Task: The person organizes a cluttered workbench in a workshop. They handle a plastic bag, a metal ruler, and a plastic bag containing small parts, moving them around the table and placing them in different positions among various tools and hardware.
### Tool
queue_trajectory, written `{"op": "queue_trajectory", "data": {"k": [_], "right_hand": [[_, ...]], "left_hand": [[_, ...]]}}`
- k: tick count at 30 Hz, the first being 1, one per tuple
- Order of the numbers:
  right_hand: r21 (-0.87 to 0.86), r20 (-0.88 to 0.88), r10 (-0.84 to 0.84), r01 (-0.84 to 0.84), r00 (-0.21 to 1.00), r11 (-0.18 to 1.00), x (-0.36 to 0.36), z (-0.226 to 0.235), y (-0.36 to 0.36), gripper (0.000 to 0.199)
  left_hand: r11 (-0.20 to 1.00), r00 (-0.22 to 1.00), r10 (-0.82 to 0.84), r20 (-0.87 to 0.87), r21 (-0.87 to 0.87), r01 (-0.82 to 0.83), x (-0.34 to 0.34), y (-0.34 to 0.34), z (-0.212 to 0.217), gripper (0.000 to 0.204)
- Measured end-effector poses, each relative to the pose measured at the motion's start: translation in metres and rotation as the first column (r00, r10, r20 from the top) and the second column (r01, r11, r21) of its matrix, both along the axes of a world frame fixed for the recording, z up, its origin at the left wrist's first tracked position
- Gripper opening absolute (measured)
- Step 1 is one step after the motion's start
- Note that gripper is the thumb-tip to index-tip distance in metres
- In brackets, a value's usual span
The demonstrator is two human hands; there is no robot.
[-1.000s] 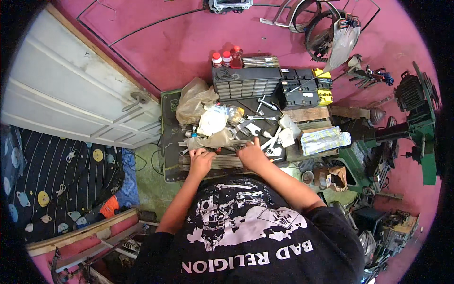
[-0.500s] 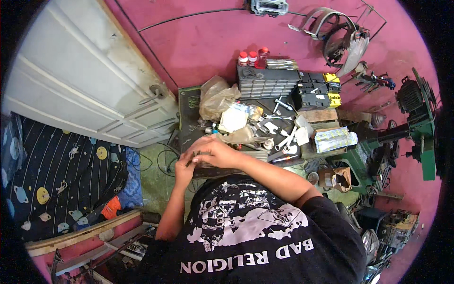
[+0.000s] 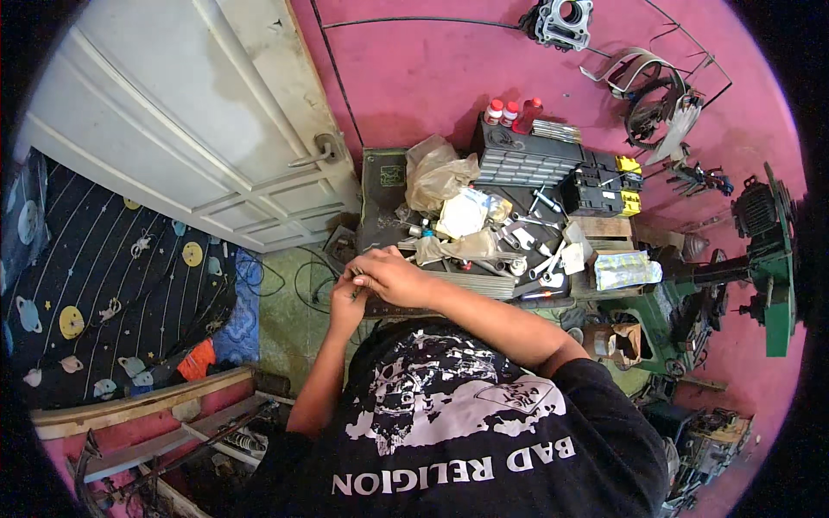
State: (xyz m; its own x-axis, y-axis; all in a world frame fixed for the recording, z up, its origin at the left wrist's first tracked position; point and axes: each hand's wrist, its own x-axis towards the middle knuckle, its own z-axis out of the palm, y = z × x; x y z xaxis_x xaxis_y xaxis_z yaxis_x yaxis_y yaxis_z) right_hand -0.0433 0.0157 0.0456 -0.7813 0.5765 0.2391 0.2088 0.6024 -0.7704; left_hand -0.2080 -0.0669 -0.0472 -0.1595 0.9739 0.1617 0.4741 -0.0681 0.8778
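Observation:
In front of my chest, at the near left edge of the workbench, my two hands meet. My right hand reaches across and lies over the fingers of my left hand, both of them closed. A small dark thing shows between them, too little of it to name. Beyond the hands lie a crumpled tan plastic bag, a white cloth or paper and several loose wrenches. A bundle of thin grey rods lies just right of my right wrist.
A grey small-parts drawer cabinet stands at the back, red-capped bottles on top. Black-and-yellow cases sit beside it. A green drill press is at right, a white door at left. Cables trail on the floor.
The view has shifted, so the bench and wall sit further right in it. My hands stay together, the right still over the left, with a slight change of finger position.

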Motion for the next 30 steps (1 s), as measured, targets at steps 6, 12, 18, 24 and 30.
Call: {"op": "queue_trajectory", "data": {"k": [6, 12, 18, 24, 30], "right_hand": [[0.017, 0.034, -0.008, 0.007, 0.999, 1.0, 0.005, -0.006, 0.001, 0.026], [-0.083, -0.025, -0.107, 0.104, 0.994, 0.991, 0.047, 0.0, 0.011, 0.052], [-0.171, 0.292, -0.071, 0.125, 0.954, 0.977, 0.131, -0.041, 0.011, 0.047], [-0.385, 0.191, -0.188, 0.249, 0.964, 0.888, 0.23, -0.083, -0.004, 0.025], [-0.592, 0.217, -0.395, 0.442, 0.893, 0.673, 0.345, -0.104, -0.037, 0.022]], "left_hand": [[0.999, 0.999, -0.034, -0.019, -0.014, 0.034, -0.002, 0.008, 0.0, 0.018], [0.995, 0.992, -0.092, 0.083, 0.046, 0.088, 0.021, 0.018, 0.031, 0.013], [1.0, 0.806, -0.008, 0.592, -0.019, 0.024, 0.084, 0.042, 0.079, 0.016], [0.993, 0.468, 0.069, 0.881, -0.105, 0.051, 0.152, 0.078, 0.044, 0.022], [0.921, 0.397, 0.242, 0.886, -0.338, 0.193, 0.242, 0.102, 0.033, 0.026]]}}
